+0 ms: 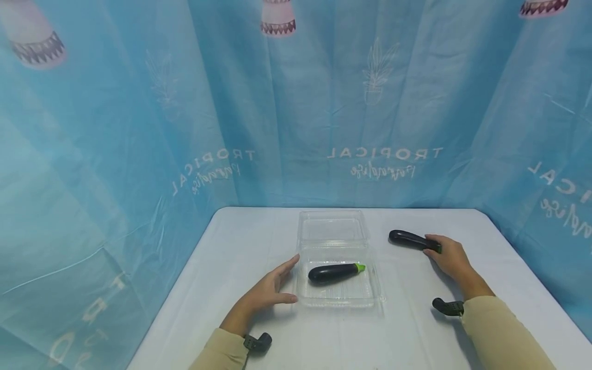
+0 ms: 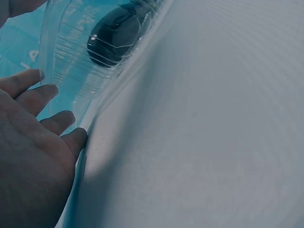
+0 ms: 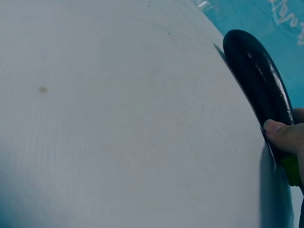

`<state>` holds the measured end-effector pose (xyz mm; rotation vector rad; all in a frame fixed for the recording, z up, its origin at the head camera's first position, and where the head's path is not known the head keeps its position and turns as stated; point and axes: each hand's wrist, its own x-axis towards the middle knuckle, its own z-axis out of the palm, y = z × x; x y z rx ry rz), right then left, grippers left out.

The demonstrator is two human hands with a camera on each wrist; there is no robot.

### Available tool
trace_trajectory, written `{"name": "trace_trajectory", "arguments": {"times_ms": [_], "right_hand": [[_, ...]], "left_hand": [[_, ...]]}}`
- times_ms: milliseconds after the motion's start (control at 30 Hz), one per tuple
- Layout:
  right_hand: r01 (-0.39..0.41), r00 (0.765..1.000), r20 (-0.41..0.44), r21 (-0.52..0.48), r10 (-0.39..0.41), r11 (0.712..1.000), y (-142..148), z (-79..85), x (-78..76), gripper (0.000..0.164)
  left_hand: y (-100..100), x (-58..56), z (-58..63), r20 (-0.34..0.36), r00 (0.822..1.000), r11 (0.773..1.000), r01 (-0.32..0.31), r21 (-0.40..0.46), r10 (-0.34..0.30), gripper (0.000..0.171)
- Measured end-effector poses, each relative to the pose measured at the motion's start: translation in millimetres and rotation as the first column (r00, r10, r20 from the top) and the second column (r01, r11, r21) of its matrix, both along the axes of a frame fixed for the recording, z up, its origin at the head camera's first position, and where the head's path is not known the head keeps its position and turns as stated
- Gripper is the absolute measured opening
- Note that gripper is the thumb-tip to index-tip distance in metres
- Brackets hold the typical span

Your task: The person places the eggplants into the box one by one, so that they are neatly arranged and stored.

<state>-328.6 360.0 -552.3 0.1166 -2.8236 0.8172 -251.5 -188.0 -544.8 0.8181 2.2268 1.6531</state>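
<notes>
A clear plastic clamshell container (image 1: 342,302) stands with its lid folded back on the white table. Inside its base lies a dark eggplant (image 1: 334,273) with a bright green stem pointing right. My left hand (image 1: 270,289) is at the container's left side, fingers and thumb spread, fingertips at or very near the wall; in the left wrist view the fingers (image 2: 59,122) are loosely extended. To the right of the container, my right hand (image 1: 447,254) grips a second eggplant (image 1: 407,239) near its stem end, thumb on one side and fingers on the other. Its rounded end points left.
The container's lid (image 1: 332,226) lies toward the back of the white-covered table (image 1: 240,241). Blue printed curtains (image 1: 296,113) hang behind and on both sides. A dark wrist camera sits on each sleeve cuff.
</notes>
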Motion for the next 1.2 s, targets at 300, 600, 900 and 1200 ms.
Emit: {"name": "trace_trajectory", "arguments": {"times_ms": [300,600,900,1200], "right_hand": [[0.01,0.999,-0.038,-0.087,-0.013,0.996,4,4.7,4.1,0.047],[0.055,0.998,-0.003,-0.168,-0.056,0.984,8,4.8,8.9,0.05],[0.036,0.998,-0.043,-0.182,-0.044,0.983,8,5.5,10.9,0.049],[0.023,0.997,-0.067,-0.222,-0.039,0.975,1,10.2,13.3,0.047]], "left_hand": [[-1,0.2,2.8,-0.001,1.0,1.0,-0.004,-0.008,0.004,0.104],[-1,0.0,1.8,-0.004,1.0,1.0,0.0,-0.004,0.0,0.104],[1,-0.5,1.8,-0.002,1.0,1.0,-0.009,-0.002,0.009,0.104],[2,-0.2,2.8,0.003,1.0,1.0,-0.013,-0.016,0.013,0.107]]}}
